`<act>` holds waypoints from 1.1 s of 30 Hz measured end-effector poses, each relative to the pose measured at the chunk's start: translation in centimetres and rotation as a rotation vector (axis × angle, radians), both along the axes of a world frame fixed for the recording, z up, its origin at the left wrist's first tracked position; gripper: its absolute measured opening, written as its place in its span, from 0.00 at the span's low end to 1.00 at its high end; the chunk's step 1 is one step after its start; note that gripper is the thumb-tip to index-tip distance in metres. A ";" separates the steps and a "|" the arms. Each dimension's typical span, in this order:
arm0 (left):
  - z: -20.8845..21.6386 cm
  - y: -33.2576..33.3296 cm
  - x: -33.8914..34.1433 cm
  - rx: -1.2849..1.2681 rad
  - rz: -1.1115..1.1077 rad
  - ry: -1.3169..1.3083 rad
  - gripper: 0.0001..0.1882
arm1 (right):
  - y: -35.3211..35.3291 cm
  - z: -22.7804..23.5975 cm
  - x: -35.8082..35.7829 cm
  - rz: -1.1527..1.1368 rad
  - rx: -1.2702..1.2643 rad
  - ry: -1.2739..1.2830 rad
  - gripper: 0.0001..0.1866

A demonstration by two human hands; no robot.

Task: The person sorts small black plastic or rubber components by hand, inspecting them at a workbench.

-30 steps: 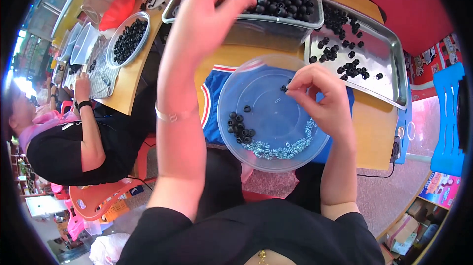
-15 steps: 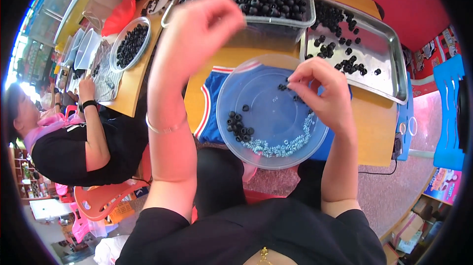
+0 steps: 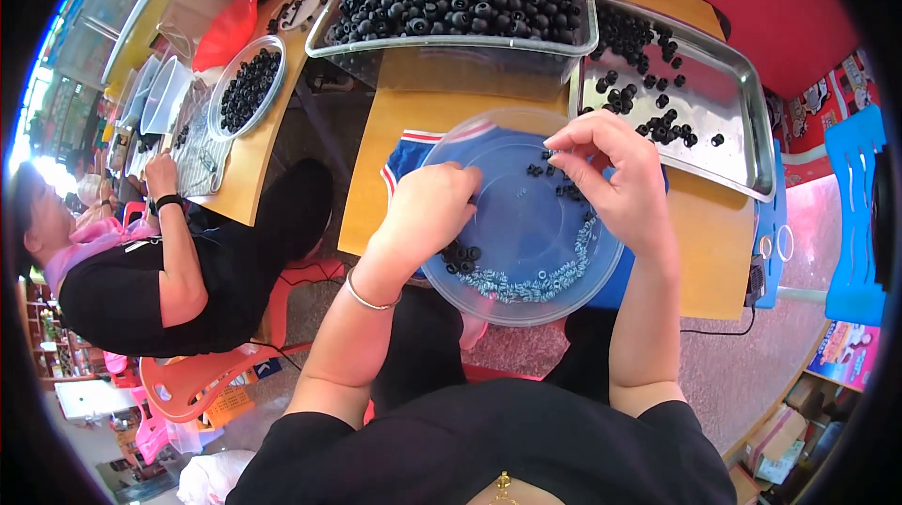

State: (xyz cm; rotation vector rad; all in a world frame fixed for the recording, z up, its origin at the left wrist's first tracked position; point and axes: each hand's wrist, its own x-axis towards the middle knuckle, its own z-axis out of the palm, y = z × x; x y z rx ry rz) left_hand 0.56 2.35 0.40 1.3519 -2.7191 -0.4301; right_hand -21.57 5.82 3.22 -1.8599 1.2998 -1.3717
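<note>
A round, see-through plastic lid lies in front of me, partly over a blue cloth with red and white trim. Small silvery coil-like pieces line its near rim. Black round bead-like pieces are heaped at its left, and smaller black pieces lie at its upper right. My left hand hovers over the lid's left side with curled fingers; what they hold is hidden. Above the upper right pieces, my right hand pinches a small black piece between thumb and forefinger.
A big clear bin full of black round pieces stands behind the lid. Right of it is a metal tray with more scattered pieces. At the left, another person sits at a table holding a bowl of black pieces.
My left hand has come down from in front of the big bin to the left side of the lid. My right hand has hardly moved and keeps its pinch.
</note>
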 end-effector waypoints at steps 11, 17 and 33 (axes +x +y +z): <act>2.2 -1.9 -4.3 0.960 0.002 1.500 0.10 | -0.3 0.4 0.1 -0.079 -0.086 -0.199 0.08; 0.4 -1.6 -2.6 1.264 0.118 1.577 0.14 | -0.2 0.3 1.1 -0.032 -0.039 -0.199 0.08; -0.5 -1.1 -2.8 1.274 0.077 1.664 0.09 | -0.2 -0.2 1.9 -0.006 -0.156 -0.036 0.08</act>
